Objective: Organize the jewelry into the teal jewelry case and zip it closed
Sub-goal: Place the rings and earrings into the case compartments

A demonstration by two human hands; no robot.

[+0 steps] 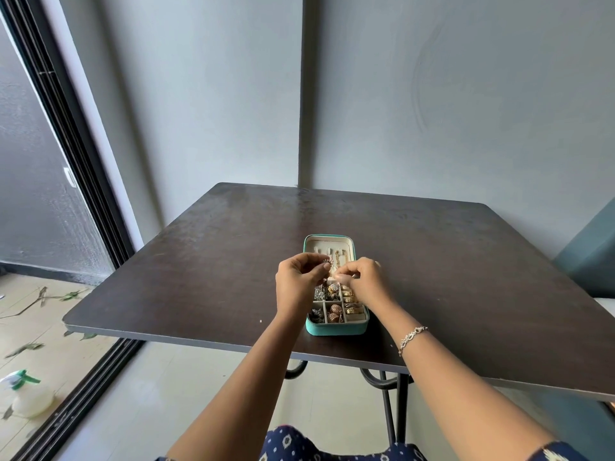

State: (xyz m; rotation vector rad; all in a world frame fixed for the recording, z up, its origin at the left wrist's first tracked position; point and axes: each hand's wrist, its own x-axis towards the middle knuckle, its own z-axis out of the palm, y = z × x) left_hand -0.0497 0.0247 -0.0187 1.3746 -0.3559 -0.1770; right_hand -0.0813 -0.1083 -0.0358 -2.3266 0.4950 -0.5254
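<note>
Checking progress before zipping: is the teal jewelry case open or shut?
Open. The teal jewelry case lies on the table with lid folded back, compartments exposed; the left hand pinches a jewelry piece above it.

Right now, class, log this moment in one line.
case: open, on table | left hand: pinches jewelry piece | right hand: curled, contents unclear

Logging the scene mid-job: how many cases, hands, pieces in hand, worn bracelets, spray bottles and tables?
Teal jewelry case: 1
Hands: 2 (left hand, right hand)
Jewelry piece pinched by left hand: 1
Worn bracelet: 1
Spray bottle: 1
Table: 1
Total: 7
</note>
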